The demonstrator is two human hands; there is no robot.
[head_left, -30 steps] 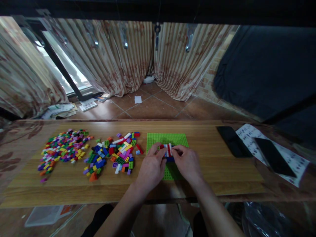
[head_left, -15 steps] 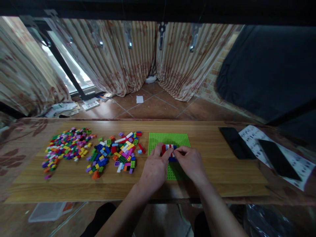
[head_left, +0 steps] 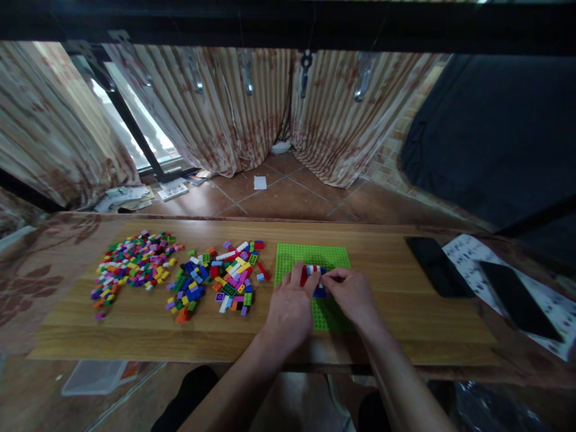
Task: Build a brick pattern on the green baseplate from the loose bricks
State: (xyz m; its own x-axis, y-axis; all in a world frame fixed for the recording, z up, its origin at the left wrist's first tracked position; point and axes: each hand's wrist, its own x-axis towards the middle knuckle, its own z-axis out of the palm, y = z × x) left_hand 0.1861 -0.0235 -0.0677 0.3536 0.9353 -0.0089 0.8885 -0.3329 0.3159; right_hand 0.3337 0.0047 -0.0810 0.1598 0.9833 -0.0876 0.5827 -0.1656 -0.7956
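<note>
A bright green studded baseplate (head_left: pixel 292 253) lies on the wooden board. On it stands a small build of red, white and blue toy bricks (head_left: pixel 315 271), partly covered by my fingers. My left hand (head_left: pixel 291 303) grips the build from its left side, fingers over the red end. From the right, my right hand (head_left: pixel 353 295) pinches at the blue end, thumb and forefinger pressed together. A speck of white shows by those fingertips, but whatever they hold is too small to make out.
Left of the baseplate lie a mixed pile of larger bricks (head_left: pixel 236 279), a bluish pile (head_left: pixel 191 285) and a pile of small bricks (head_left: pixel 135 261). A black phone-like slab (head_left: pixel 436 267), a printed sheet (head_left: pixel 463 249) and a second dark slab (head_left: pixel 517 300) lie right.
The whole view has shifted slightly, so the board appears a little farther right. Both hands stay at the brick build, with only slight finger movement.
</note>
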